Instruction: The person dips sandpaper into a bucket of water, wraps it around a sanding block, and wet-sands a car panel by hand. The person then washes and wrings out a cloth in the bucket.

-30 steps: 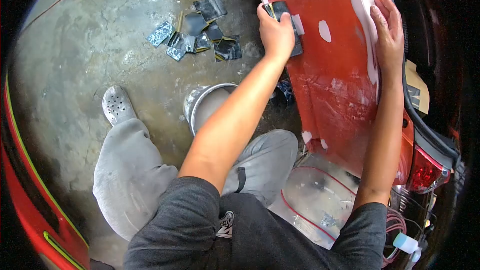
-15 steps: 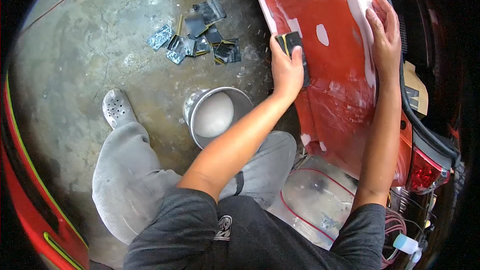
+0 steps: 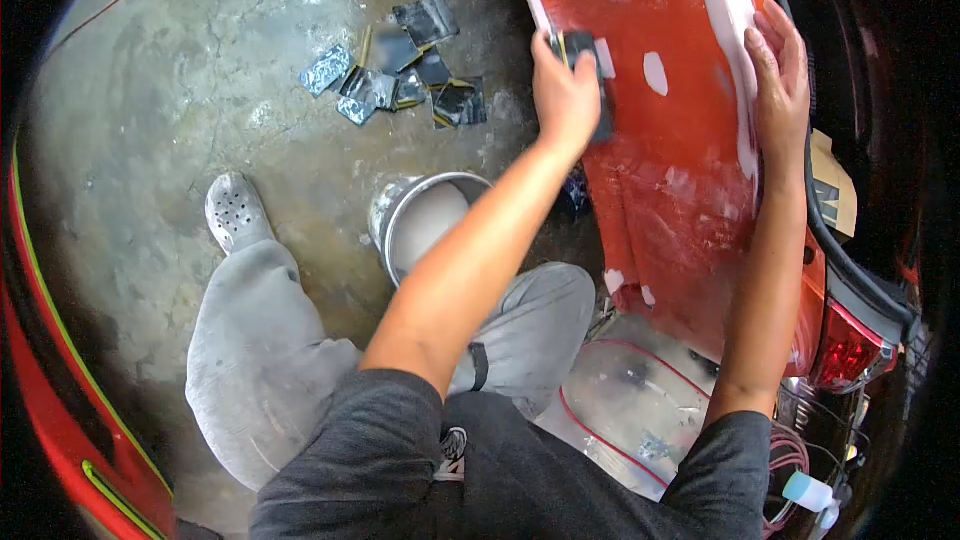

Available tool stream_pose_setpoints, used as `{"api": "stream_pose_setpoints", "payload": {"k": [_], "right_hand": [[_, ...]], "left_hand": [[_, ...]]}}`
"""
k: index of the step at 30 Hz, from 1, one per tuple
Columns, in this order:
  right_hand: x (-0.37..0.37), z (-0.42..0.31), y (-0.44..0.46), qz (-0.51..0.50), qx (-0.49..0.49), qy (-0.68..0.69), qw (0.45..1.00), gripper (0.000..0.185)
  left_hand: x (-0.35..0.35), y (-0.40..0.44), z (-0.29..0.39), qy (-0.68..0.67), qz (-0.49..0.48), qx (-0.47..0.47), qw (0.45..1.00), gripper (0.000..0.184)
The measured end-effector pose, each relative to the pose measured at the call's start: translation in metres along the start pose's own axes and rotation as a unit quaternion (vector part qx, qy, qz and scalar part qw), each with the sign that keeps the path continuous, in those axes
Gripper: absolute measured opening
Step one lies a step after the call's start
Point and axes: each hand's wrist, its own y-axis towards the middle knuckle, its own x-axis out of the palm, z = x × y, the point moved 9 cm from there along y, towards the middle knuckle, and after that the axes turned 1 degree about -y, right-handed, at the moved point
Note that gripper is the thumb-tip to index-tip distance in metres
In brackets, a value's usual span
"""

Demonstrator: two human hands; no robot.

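My left hand [image 3: 568, 100] grips a dark sanding block [image 3: 603, 115] with a yellowish strip at its upper end. The block lies against the left part of a red car panel [image 3: 670, 210], beside a small pale patch. My right hand [image 3: 782, 65] rests on the panel's right edge, next to a long white filler band [image 3: 722, 0]; its fingers are stretched out and hold nothing. An oval white patch [image 3: 655, 73] shows between my hands.
A bucket of cloudy liquid [image 3: 425, 225] stands on the floor below my left forearm. Several dark sandpaper pieces [image 3: 395, 48] lie beyond it. A red tail light [image 3: 850, 345], coiled hoses [image 3: 790, 455] and a white bottle [image 3: 808, 490] are at the lower right. Another red body part [image 3: 60, 380] borders the left.
My left hand and the block moved down along the panel, then back up partway. My right hand has stayed at the panel's edge.
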Motion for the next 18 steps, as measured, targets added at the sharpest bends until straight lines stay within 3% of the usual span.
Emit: {"api": "stream_pose_setpoints", "payload": {"k": [1, 2, 5, 9, 10, 12, 18], "right_hand": [[0.001, 0.001, -0.004, -0.006, 0.007, -0.007, 1.0, 0.054], [0.002, -0.001, -0.003, -0.008, 0.009, -0.012, 1.0, 0.054], [0.0, -0.004, 0.004, 0.004, -0.007, -0.037, 0.999, 0.054], [0.002, -0.007, -0.002, 0.012, -0.006, -0.022, 1.0, 0.053], [0.002, -0.008, -0.002, 0.009, -0.005, -0.02, 1.0, 0.053], [0.001, -0.008, -0.001, -0.013, 0.005, -0.06, 0.998, 0.062], [-0.003, 0.008, -0.005, 0.016, 0.002, -0.024, 1.0, 0.056]], "left_hand": [[-0.002, 0.009, 0.003, 0.033, -0.004, -0.033, 0.999, 0.056], [-0.004, 0.003, 0.003, -0.008, 0.007, 0.018, 1.0, 0.055], [-0.002, -0.041, -0.006, 0.037, 0.009, 0.026, 0.999, 0.059], [-0.001, -0.024, -0.015, 0.043, -0.027, 0.006, 0.999, 0.061], [-0.004, -0.024, -0.01, 0.052, -0.007, 0.045, 0.998, 0.059], [-0.004, -0.027, -0.014, 0.026, -0.012, 0.015, 0.999, 0.059], [0.001, -0.018, -0.018, -0.031, -0.002, -0.018, 0.999, 0.06]]}}
